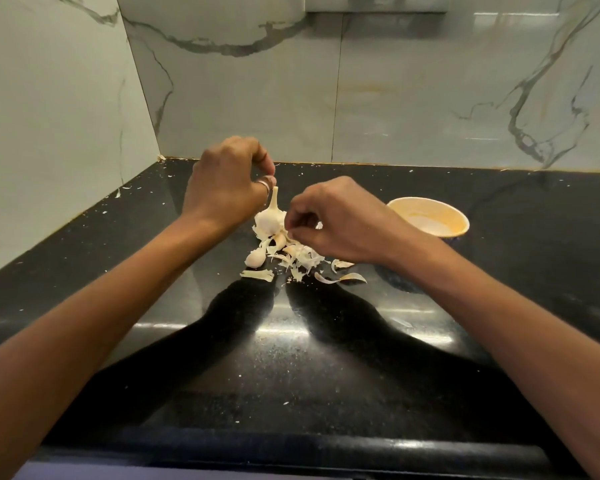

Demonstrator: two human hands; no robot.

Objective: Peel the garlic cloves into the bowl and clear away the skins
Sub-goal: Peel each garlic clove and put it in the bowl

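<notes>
A glossy black table (291, 358) runs into a corner of pale, veined wall tiles (395, 98), its surface dotted with small white flecks. Near the middle stands the garlic bulb (269, 221), upright. The left hand (222, 181) pinches its dry stem at the top, fingers closed around it. The right hand (340, 220) has its fingers curled in, with the tips nipping at the bulb's lower right side (whether they have a clove or only skin, I cannot tell). In front of the bulb lies a heap of torn skins (298, 261), with a loose clove (255, 259) just to its left. The bowl (463, 220) sits to the right, apart from the heap, and nothing shows in the visible part of it.

The bulb is light and firm, but its stem looks brittle, so it is probably better to hold the body when prying. Cloves should come away at the root end. The skins are papery and nearly weightless, likely to cling or drift, so they are best swept together with a cupped palm.
</notes>
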